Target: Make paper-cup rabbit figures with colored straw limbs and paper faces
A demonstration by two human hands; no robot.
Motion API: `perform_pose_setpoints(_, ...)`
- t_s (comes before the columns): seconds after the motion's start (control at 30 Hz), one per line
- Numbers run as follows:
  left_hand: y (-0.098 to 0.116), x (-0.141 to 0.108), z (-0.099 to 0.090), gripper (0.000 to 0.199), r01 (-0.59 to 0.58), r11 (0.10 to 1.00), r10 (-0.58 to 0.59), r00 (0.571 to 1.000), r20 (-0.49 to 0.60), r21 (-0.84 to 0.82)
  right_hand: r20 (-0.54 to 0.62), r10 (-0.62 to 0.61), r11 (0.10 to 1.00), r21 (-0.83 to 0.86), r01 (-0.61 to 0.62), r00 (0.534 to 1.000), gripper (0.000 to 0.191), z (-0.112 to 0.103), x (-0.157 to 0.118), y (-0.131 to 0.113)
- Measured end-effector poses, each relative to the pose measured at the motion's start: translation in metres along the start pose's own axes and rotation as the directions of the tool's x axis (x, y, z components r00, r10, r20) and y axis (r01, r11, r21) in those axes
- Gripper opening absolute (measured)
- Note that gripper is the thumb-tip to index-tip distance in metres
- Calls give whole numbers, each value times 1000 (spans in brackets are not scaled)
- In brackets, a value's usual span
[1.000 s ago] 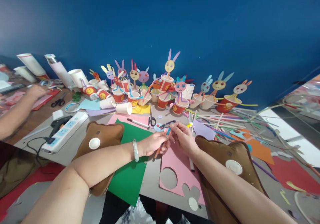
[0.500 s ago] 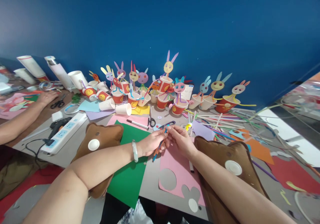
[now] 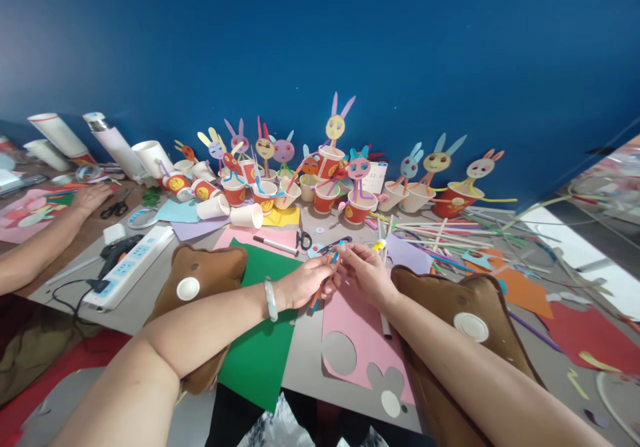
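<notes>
My left hand (image 3: 303, 286), with a pale bangle at its wrist, is closed around thin blue and orange strips (image 3: 315, 302). Their lower ends stick out beneath its fingers, and a blue tip rises above. The fingertips of my right hand (image 3: 369, 275) pinch the upper part of the same strips, touching my left fingers. Whether the strips are folded or twisted together is hidden by the fingers. Below the hands lies pink paper (image 3: 363, 330) with round cut-outs. Green paper (image 3: 257, 340) lies under my left wrist. Just beyond are scissors (image 3: 304, 239) and a marker (image 3: 275, 245).
Brown cushions (image 3: 210, 267) lie beneath both forearms. Paper cups (image 3: 361, 206) with paper rabbit figures line the blue wall (image 3: 320, 40). Coloured sticks (image 3: 430, 234) spread at right. A power strip (image 3: 133, 267) is at left, beyond it another person's hand (image 3: 93, 197).
My hands stay together on the strips with only small finger shifts. More of the blue tip shows above the fingers now. The view has shifted slightly.
</notes>
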State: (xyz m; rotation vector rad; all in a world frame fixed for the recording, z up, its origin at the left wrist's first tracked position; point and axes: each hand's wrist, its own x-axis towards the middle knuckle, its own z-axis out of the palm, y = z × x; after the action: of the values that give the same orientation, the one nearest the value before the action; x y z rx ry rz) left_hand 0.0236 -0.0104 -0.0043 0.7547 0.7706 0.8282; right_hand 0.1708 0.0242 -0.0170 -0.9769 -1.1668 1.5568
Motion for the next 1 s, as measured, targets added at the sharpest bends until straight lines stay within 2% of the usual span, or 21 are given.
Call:
perform_pose_setpoints(0.13, 2, -1, 0, 17, 16, 1000, -16, 1000, -21, 22, -103, -70, 997, 30, 73, 992, 35, 1, 0, -3)
perform_pose_setpoints(0.23, 3, -2, 1, 15, 39, 998, -38, 999, -18, 53, -113, -90, 996, 18, 93, 989, 37, 0, 1, -3)
perform_pose_setpoints(0.43, 5, -5, 4, 20, 31, 999, -31, 1000, 4, 32, -7, -54, 998, 22, 54, 999, 29, -4, 2, 3)
perform_pose_setpoints(0.63, 4, -6, 4, 26, 20, 1000, -20, 1000, 19, -8, 118, -20, 1000, 22, 17, 993, 28, 0, -4, -2)
perform_pose_setpoints(0.8, 4, -6, 3, 27, 19, 1000, -18, 999, 28, -24, 132, -9, 1000, 16, 7, 991, 30, 0, -4, -4)
perform_pose_setpoints(1.0, 3, 0, -3, 28, -42, 999, 42, 999, 34, 7, 132, 19, 997, 68, -28, 991, 32, 4, -5, -5)
